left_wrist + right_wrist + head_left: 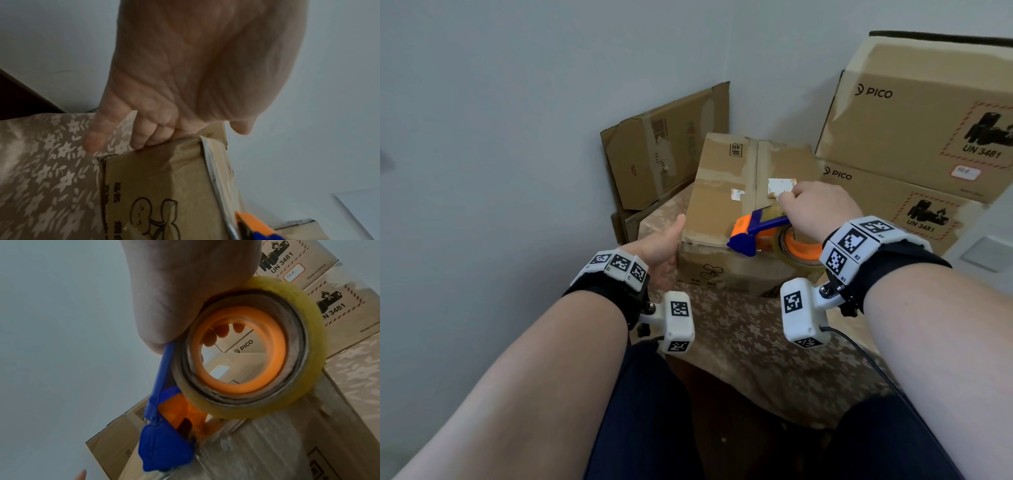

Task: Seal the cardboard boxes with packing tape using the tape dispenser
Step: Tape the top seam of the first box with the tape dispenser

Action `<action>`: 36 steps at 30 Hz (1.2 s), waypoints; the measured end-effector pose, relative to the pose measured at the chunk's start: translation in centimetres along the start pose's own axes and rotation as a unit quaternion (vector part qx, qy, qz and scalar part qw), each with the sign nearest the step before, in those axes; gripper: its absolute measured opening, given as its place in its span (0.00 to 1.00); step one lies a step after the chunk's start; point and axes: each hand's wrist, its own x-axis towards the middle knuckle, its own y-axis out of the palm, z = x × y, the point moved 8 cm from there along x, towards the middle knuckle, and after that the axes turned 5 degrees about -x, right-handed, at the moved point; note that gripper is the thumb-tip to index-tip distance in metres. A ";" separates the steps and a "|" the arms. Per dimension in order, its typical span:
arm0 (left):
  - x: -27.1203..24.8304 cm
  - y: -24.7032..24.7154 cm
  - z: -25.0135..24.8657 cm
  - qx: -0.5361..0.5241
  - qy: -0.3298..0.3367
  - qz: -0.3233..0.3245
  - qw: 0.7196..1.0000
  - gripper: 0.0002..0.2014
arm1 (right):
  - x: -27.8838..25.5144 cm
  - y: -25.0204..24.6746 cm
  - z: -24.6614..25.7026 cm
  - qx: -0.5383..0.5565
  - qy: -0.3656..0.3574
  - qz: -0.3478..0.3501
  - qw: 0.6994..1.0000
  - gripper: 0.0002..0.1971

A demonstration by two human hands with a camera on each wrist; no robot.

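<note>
A worn cardboard box (726, 192) stands on the floral-clothed table (753, 339), its top seam running away from me. My left hand (664, 250) braces the box's near left corner, with fingers (144, 138) straight along the side and the thumb over the top edge. My right hand (808, 205) grips a blue and orange tape dispenser (756, 233) with a roll of clear tape (287, 344). The dispenser's blue nose rests on the near top edge of the box (267, 443). In the left wrist view the dispenser (252, 227) shows at the bottom, beside the box (164, 186).
Two stacked PICO cartons (914, 113) stand close on the right. Flattened cardboard (664, 154) leans on the wall behind the box at the left. The wall runs along the left side. My knees are under the table's near edge.
</note>
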 end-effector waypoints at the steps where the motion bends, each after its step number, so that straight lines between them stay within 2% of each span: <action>1: 0.1 -0.1 0.1 0.007 -0.004 -0.005 1.000 0.51 | -0.1 0.0 0.0 0.000 -0.001 0.000 1.000 0.17; 3: 0.3 -0.5 0.4 0.015 -0.011 -0.020 1.000 0.52 | -0.1 0.0 0.0 0.002 -0.001 -0.002 1.000 0.16; 6: 0.4 -0.9 0.0 -0.001 -0.001 -0.040 0.999 0.60 | -0.1 -0.2 -0.2 0.003 -0.001 -0.004 1.000 0.15; 9: 0.5 -1.2 -2.0 -0.050 0.059 -0.077 0.994 0.53 | -0.1 -0.4 -0.2 0.004 -0.003 -0.005 1.000 0.15; 13: 3.7 -1.6 -2.1 -0.072 0.099 -0.041 0.992 0.53 | 0.0 -0.4 -0.4 0.011 -0.006 -0.006 1.000 0.16; 15: 2.8 -1.4 -2.0 -0.075 0.090 -0.042 0.992 0.53 | 0.1 -0.3 -0.4 0.017 -0.004 -0.002 1.000 0.16; 18: 0.6 -0.3 -2.5 -0.072 0.085 -0.050 0.993 0.47 | 0.3 -0.1 -0.4 0.023 0.004 0.006 1.000 0.17; 21: 1.0 -0.2 -2.2 -0.040 0.075 -0.055 0.995 0.55 | 0.5 -0.1 -0.5 0.024 0.003 0.006 1.000 0.17; 23: 1.2 -0.1 -2.1 -0.028 0.074 -0.050 0.996 0.56 | 0.4 -0.1 -0.5 0.025 0.001 0.005 1.000 0.17; 25: 0.5 0.3 -2.3 -0.027 0.073 -0.057 0.995 0.46 | 0.3 -0.2 -0.5 0.027 -0.001 0.005 1.000 0.17; 28: 0.8 0.8 -2.0 -0.034 0.068 -0.051 0.996 0.24 | 0.2 -0.4 -0.4 0.027 -0.003 0.000 1.000 0.17; 29: 0.7 1.0 -1.8 -0.031 0.067 -0.044 0.996 0.21 | 0.1 -0.4 -0.4 0.027 -0.003 -0.001 1.000 0.17; 31: 0.6 1.0 -1.7 0.010 0.062 -0.038 0.997 0.27 | 0.1 -0.4 -0.4 0.029 -0.001 0.001 1.000 0.17; 34: 2.7 -0.5 -0.2 0.089 0.021 -0.056 0.994 0.53 | 0.1 -0.4 -0.3 0.031 0.002 0.004 1.000 0.17; 36: 3.0 -1.1 -0.1 0.123 0.011 -0.078 0.989 0.59 | 0.0 -0.5 -0.3 0.032 0.006 0.003 0.999 0.17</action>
